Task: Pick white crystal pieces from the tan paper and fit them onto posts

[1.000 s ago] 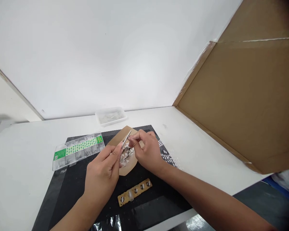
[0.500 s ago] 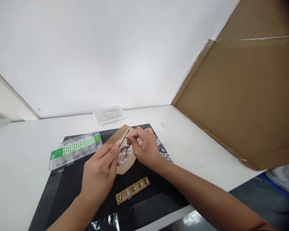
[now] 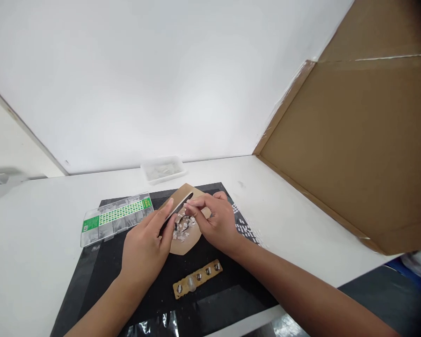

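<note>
A thin nail file (image 3: 180,206), dark on its face with a pale edge, slants up from my left hand (image 3: 145,245), which is closed round its lower part. At the file's upper end my right hand (image 3: 215,217) pinches its thumb and finger together. What sits in that pinch is too small to make out. Beneath both hands lies a brown paper piece (image 3: 185,248) bearing a heap of small whitish flakes (image 3: 182,229). Nearer to me, a tan strip (image 3: 198,279) carries several round dark metal pieces and a clear lump.
A clear compartment box with a green label (image 3: 117,217) lies at left on the black mat (image 3: 105,276). Behind stands a translucent tray (image 3: 163,169) of pale pieces. White chips (image 3: 249,231) lie at the mat's right edge. A cardboard panel (image 3: 351,154) borders the right side.
The file has turned, so more of its dark face shows. My left thumb and finger have shifted along it. The whole view has slid slightly, moving everything a little right.
</note>
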`<action>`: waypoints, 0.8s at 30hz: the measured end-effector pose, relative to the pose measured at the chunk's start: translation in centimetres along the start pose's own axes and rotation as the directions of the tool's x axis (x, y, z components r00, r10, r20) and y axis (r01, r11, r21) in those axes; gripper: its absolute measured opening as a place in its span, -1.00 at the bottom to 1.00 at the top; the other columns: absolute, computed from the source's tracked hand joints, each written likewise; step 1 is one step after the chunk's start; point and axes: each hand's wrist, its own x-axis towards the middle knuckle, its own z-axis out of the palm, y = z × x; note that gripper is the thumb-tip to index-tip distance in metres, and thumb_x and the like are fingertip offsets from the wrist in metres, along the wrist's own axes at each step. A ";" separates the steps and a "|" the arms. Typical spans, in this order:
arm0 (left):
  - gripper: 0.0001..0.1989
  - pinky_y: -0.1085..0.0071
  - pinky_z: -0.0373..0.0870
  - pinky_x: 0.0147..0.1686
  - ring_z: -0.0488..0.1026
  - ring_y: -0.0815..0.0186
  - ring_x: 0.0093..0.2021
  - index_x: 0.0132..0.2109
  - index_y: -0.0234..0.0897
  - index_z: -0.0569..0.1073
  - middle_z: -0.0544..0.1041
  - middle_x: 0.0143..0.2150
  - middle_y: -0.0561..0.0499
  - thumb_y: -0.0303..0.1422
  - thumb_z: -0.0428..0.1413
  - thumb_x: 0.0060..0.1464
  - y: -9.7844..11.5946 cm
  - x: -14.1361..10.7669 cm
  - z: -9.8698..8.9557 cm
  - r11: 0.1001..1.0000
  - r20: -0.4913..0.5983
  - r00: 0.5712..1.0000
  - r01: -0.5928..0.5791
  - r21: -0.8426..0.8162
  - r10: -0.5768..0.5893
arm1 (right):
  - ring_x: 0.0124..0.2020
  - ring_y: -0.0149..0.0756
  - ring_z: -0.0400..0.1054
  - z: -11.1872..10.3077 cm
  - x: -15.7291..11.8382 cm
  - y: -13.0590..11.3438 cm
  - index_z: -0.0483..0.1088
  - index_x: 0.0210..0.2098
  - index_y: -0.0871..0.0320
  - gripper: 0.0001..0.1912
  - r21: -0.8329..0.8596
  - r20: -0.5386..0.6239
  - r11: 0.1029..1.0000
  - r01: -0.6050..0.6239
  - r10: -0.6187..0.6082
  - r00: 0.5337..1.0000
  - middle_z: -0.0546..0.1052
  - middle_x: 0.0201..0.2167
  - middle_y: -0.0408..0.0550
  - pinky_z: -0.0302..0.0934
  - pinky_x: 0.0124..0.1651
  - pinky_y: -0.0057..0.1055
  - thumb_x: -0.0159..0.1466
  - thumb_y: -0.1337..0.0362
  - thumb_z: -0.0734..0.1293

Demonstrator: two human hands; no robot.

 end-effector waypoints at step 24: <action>-0.80 0.12 0.43 0.04 0.49 0.20 -0.02 -0.04 -0.06 0.64 0.64 -0.11 -0.01 -0.28 0.13 0.30 1.0 1.1 -1.3 0.898 0.199 0.973 0.186 -0.398 -0.113 | -0.37 -0.45 0.56 -1.4 -0.8 0.3 0.44 -0.27 -0.04 -0.85 -0.182 0.002 0.909 0.375 -0.381 0.925 0.68 -0.31 -0.38 0.03 -0.23 -0.24 0.37 0.37 0.37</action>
